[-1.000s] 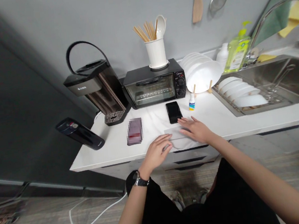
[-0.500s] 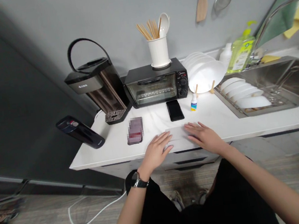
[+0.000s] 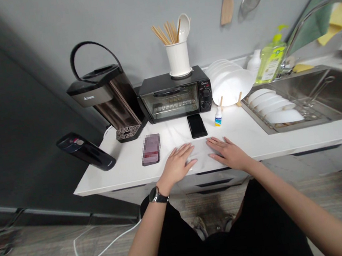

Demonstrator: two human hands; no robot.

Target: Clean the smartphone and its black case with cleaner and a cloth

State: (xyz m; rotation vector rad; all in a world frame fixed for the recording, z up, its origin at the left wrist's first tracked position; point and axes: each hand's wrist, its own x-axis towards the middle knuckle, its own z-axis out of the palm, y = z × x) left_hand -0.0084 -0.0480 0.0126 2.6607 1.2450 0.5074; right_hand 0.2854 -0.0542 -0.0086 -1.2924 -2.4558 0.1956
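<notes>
A thin, pale sheet (image 3: 200,154) lies flat on the white counter (image 3: 126,169) near its front edge. My left hand (image 3: 177,163) rests on the sheet's left end, fingers stretched out flat. My right hand (image 3: 227,152) lies palm down on its right end, fingers spread. Neither hand grips anything. A black phone (image 3: 196,125) lies face up just beyond the sheet, with a small white dropper bottle (image 3: 218,118) to its right.
A blurred dark card-like object (image 3: 151,148) lies left of my hands. Behind stand a black toaster oven (image 3: 174,95) with a utensil holder (image 3: 177,58), a water boiler (image 3: 104,99), a black flask (image 3: 86,151), white plates (image 3: 231,81) and a sink (image 3: 317,92).
Both hands have flattened onto the sheet, the left sliding up from a curled pose at the counter's edge. The view shifted slightly.
</notes>
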